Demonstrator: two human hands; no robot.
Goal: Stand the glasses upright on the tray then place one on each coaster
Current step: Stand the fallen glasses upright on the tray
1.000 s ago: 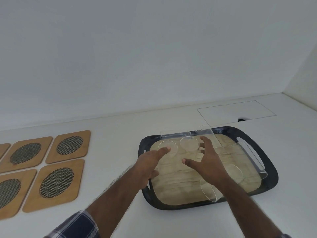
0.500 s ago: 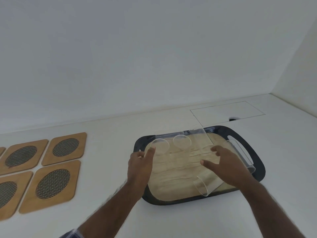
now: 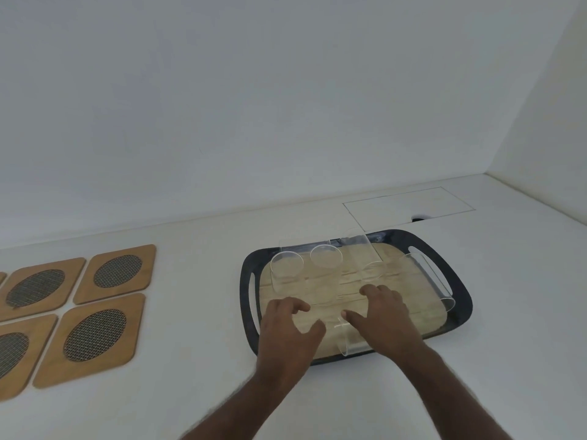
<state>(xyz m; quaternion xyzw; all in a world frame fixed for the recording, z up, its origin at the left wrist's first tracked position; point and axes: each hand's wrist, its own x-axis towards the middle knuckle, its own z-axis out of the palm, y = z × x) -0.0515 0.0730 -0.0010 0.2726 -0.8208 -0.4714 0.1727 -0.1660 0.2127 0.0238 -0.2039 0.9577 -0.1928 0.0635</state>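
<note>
A black tray [image 3: 248, 312] with a wood-look floor sits on the white counter. Several clear glasses lie on their sides in it: two at the back left [image 3: 286, 265] [image 3: 326, 256], one at the back middle [image 3: 362, 249], one along the right side [image 3: 427, 281], and one at the front [image 3: 351, 342]. My left hand [image 3: 286, 331] hovers over the tray's front left with fingers apart, holding nothing. My right hand [image 3: 384, 322] lies spread over the front glass, its thumb by the glass's rim; I cannot tell whether it touches. Wooden coasters [image 3: 117, 271] [image 3: 95, 331] with oval mesh centres lie at the left.
More coasters [image 3: 35, 287] [image 3: 9, 350] run off the left edge. A rectangular panel outline [image 3: 409, 208] with a small dark hole marks the counter behind the tray. White walls close the back and the right side.
Both hands have drawn back from the tray's far glasses toward its front. The left hand left the back-left glass; the right hand now covers the front glass.
</note>
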